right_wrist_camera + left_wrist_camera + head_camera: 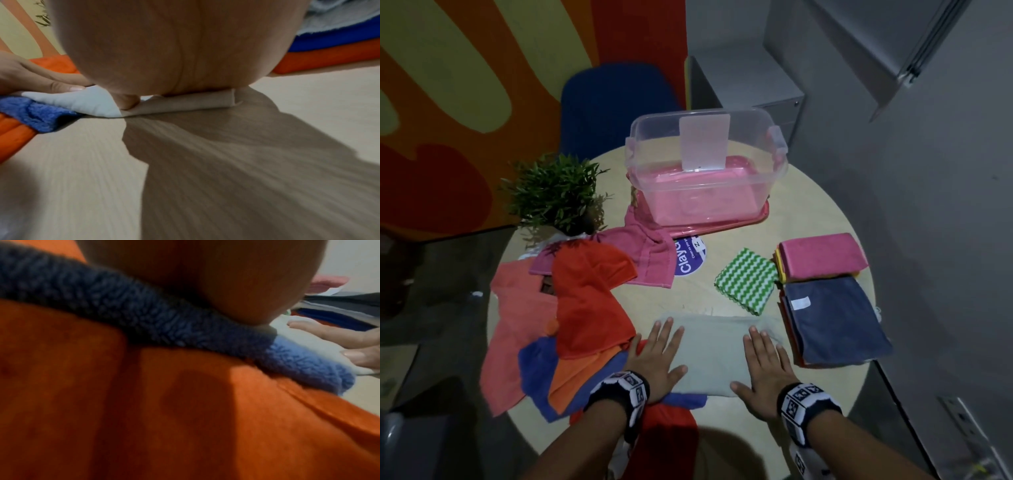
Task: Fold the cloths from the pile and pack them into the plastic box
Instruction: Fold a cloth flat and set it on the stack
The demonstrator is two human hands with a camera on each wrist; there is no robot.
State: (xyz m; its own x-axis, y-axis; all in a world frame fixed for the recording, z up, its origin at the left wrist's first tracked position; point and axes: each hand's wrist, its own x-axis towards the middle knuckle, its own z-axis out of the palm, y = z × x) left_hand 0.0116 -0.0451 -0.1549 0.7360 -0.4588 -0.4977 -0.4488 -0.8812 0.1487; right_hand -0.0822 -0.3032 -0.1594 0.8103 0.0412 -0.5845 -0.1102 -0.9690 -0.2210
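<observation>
A pale grey-green cloth (710, 349) lies folded flat near the table's front edge. My left hand (657, 356) presses flat on its left part, fingers straight. My right hand (763, 366) presses flat on its right part. In the right wrist view the pale cloth (82, 100) shows its folded edge under my palm. The unfolded pile (571, 322) of orange, red, blue and pink cloths lies at the left, and my left wrist rests over the blue cloth (123, 311). The clear plastic box (709, 171) stands at the back, open-topped.
Folded cloths lie at the right: a green zigzag one (746, 281), a pink stack (822, 255) and a dark blue stack (832, 322). A potted plant (554, 192) stands at the back left. The pink lid (753, 219) lies under the box. A blue chair (616, 102) stands behind the round table (688, 301).
</observation>
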